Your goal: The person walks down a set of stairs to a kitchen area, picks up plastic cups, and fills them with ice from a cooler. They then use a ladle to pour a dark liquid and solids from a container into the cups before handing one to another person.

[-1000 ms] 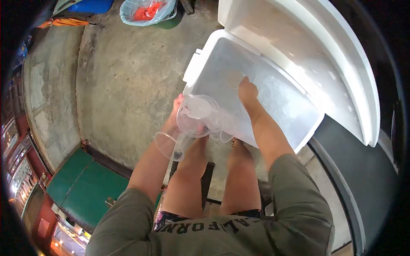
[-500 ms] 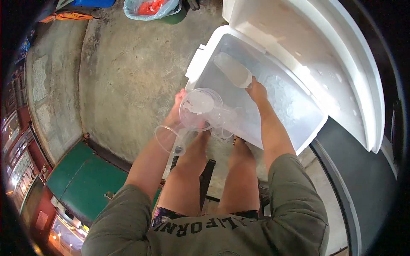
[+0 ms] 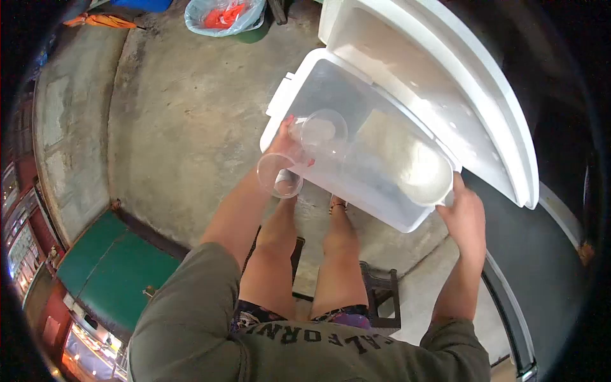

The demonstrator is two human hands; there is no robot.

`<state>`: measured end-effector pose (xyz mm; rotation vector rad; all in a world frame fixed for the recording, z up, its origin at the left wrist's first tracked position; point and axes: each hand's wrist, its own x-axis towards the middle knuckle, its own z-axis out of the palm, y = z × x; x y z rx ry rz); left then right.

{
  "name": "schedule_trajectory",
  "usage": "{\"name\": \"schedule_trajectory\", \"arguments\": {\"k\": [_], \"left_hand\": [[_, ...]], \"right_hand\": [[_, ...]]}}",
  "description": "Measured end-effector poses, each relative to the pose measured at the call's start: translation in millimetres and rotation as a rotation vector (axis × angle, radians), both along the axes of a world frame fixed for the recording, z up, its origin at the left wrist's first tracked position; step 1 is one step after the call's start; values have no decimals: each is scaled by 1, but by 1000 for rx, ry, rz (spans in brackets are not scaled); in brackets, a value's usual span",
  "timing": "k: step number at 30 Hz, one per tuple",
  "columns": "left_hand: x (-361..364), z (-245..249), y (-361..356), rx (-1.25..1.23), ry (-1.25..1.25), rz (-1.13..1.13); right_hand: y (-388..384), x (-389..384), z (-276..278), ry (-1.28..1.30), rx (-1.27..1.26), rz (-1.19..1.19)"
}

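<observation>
Clear plastic cups (image 3: 324, 132) are in my left hand (image 3: 287, 145), over the near left rim of a white ice box (image 3: 277, 114). One more clear cup (image 3: 280, 174) shows by my left wrist. My right hand (image 3: 459, 205) is closed on the handle of a large pale scoop (image 3: 414, 162), held above the right part of the box. The scoop hides much of the box's inside, and whether it carries ice is hard to tell. The white lid (image 3: 439, 83) stands open along the far side.
At the top a bin (image 3: 251, 32) with a plastic liner holds something red. A green cabinet (image 3: 118, 267) stands at lower left, a dark stool (image 3: 384, 299) beside my legs. A dark surface (image 3: 547, 274) lies to the right. An orange cloth (image 3: 102, 21) is at upper left.
My right hand has moved right with the scoop, which was over the box's middle and now appears larger. My left hand and the cups have shifted slightly. The view has moved.
</observation>
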<state>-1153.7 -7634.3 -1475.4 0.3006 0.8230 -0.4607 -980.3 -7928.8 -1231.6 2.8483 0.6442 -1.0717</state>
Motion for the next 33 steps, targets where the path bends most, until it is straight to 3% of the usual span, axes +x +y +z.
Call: {"name": "schedule_trajectory", "arguments": {"k": [5,8,11,13,17,23,29,33], "left_hand": [[3,-52,-19,-173,-89,-10],[24,-32,-33,-51,98,25],[26,-42,-34,-13,34,-4],[34,-22,-36,131,-19,-64],[40,-17,-32,60,0,23],[48,-22,-37,106,-9,32],[64,-13,-53,243,157,144],[55,-18,-41,168,5,147]], "right_hand": [[5,-8,29,-40,-5,137],[6,-6,20,-22,28,124],[-5,-2,3,16,70,75],[-14,-3,-6,52,93,20],[-40,-17,-18,104,128,-84],[-21,-75,32,292,73,-250],[3,-97,60,389,11,-297],[-16,-81,57,380,-53,-363]]}}
